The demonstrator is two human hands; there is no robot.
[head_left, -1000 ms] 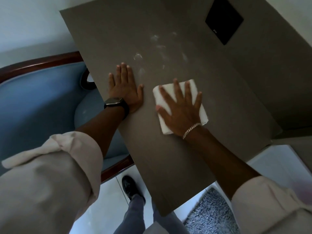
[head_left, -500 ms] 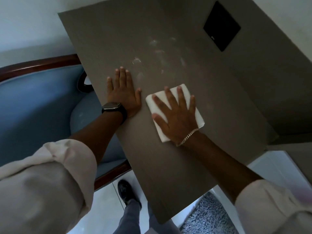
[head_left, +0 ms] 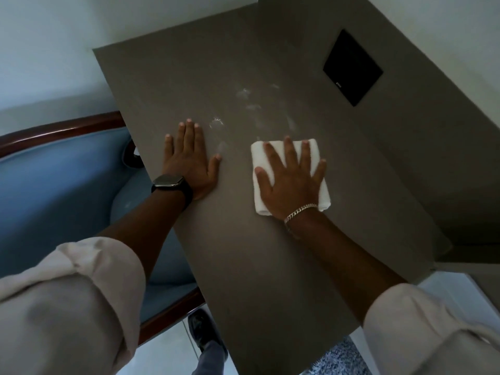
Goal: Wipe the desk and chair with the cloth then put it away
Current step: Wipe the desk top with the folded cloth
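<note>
A folded white cloth [head_left: 260, 155] lies on the grey-brown desk [head_left: 270, 280], near its middle. My right hand [head_left: 290, 185] presses flat on the cloth with fingers spread, covering most of it. My left hand [head_left: 189, 163] rests flat on the bare desk near the left edge, a hand's width from the cloth, holding nothing. Whitish smudges [head_left: 243, 93] mark the desk just beyond both hands. The blue upholstered chair [head_left: 54, 190] with a dark wood frame stands at the desk's left side, partly tucked under it.
A black square panel [head_left: 351, 67] sits in the desk's far right part. A raised grey wall borders the desk on the right. Below the near edge are my shoe [head_left: 203, 334] on pale floor and a grey rug [head_left: 338, 358].
My right hand slid the cloth toward my left hand, then back to the right and away from it. The left hand stayed planted on the desk.
</note>
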